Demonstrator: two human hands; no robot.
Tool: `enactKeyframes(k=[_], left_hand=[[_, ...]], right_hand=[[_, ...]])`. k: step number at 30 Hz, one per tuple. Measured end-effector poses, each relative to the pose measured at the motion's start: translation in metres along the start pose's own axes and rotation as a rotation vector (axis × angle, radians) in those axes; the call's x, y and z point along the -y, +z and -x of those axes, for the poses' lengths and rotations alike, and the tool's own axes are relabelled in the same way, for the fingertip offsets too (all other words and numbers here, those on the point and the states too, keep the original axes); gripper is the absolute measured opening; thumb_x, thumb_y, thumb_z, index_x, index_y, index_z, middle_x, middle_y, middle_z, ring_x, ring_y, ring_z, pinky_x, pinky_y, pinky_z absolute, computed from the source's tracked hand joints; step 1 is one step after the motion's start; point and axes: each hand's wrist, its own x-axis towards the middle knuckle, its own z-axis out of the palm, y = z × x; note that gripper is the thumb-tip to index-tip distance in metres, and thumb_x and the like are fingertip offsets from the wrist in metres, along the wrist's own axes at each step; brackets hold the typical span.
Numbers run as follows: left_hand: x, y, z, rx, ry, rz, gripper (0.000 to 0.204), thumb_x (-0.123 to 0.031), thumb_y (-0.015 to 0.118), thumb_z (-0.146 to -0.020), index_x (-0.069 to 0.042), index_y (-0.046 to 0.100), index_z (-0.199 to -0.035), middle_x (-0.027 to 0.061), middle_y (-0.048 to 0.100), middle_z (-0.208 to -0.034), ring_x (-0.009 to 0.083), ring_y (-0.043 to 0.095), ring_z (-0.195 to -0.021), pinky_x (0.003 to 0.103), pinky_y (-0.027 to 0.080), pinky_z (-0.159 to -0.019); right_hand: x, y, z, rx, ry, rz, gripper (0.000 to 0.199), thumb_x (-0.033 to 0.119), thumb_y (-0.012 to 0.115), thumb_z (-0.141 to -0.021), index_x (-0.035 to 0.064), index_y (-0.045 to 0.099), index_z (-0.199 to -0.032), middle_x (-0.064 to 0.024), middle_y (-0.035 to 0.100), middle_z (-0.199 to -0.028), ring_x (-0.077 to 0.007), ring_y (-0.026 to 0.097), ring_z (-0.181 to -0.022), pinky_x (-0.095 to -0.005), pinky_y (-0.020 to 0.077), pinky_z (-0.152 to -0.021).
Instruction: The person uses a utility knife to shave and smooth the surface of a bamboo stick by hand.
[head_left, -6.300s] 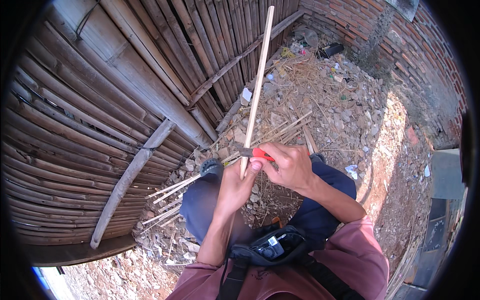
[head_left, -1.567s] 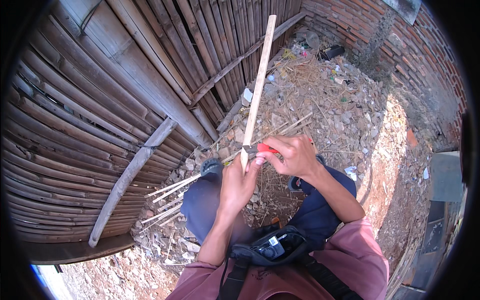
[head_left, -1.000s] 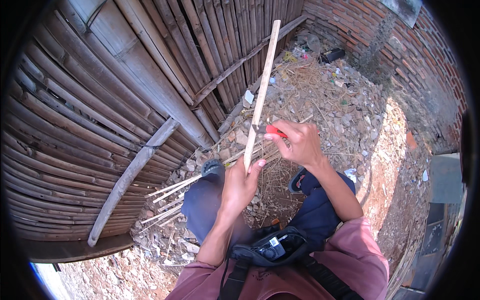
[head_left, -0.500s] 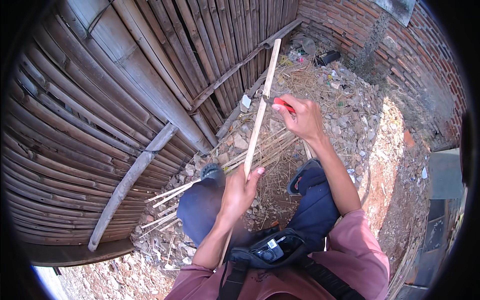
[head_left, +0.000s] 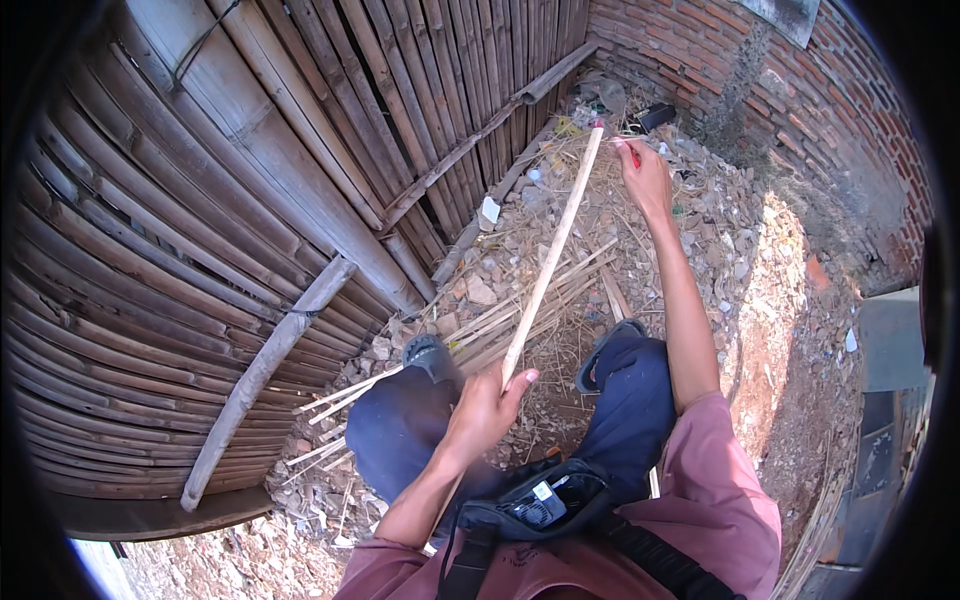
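Observation:
My left hand (head_left: 483, 415) is closed round the lower part of a long, pale bamboo strip (head_left: 552, 260), which slants up and away to the right. My right hand (head_left: 645, 182) reaches far out, closed on a small red-handled knife (head_left: 635, 158) beside the strip's far end. Most of the handle is hidden by my fingers, and the blade is hard to make out. Below the strip, between and past my feet, lies a loose bundle of pale bamboo strips (head_left: 560, 292) on the rubble.
On the left rises a bamboo slat wall (head_left: 140, 290) with a slanting pole (head_left: 265, 375). A brick wall (head_left: 690, 45) curves round the far right. Stones, straw and litter cover the ground (head_left: 700, 290). An open black pouch (head_left: 540, 500) is at my waist.
My right hand with the knife has moved up and away along the strip to its far end. The strip has tilted further right, and my left hand has come slightly nearer.

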Motion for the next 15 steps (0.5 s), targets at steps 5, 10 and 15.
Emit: enactKeyframes(k=[5,10,15], left_hand=[[0.001,0.000,-0.009,-0.048,0.051,0.075,0.040,-0.034,0.072,-0.107,0.005,0.063,-0.107,0.0102,0.058,-0.070,0.0164,0.054,-0.067,0.040,0.047,-0.062],[-0.003,-0.014,-0.014,-0.222,0.019,0.185,0.040,-0.035,0.067,-0.109,0.003,0.057,-0.106,0.0150,0.065,-0.071,0.0253,0.063,-0.063,0.043,0.050,-0.062],[-0.002,-0.014,-0.018,-0.279,0.018,0.270,0.035,-0.033,0.067,-0.110,0.000,0.056,-0.106,0.0036,0.055,-0.074,0.0133,0.050,-0.068,0.035,0.043,-0.062]], right_hand=[[-0.091,0.012,0.005,0.698,0.147,0.415,0.048,0.054,0.067,-0.099,0.0093,0.084,-0.105,-0.0231,0.079,-0.098,-0.0390,0.077,-0.097,-0.0472,0.0568,-0.089],[-0.071,0.030,0.034,1.030,0.194,0.651,0.044,0.049,0.070,-0.097,0.0064,0.081,-0.101,-0.0231,0.078,-0.097,-0.0391,0.077,-0.095,-0.0499,0.0563,-0.087],[-0.002,-0.007,0.043,0.303,0.031,0.172,0.039,0.039,0.065,-0.103,0.0030,0.072,-0.116,-0.0195,0.073,-0.087,-0.0331,0.071,-0.082,-0.0479,0.0537,-0.081]])
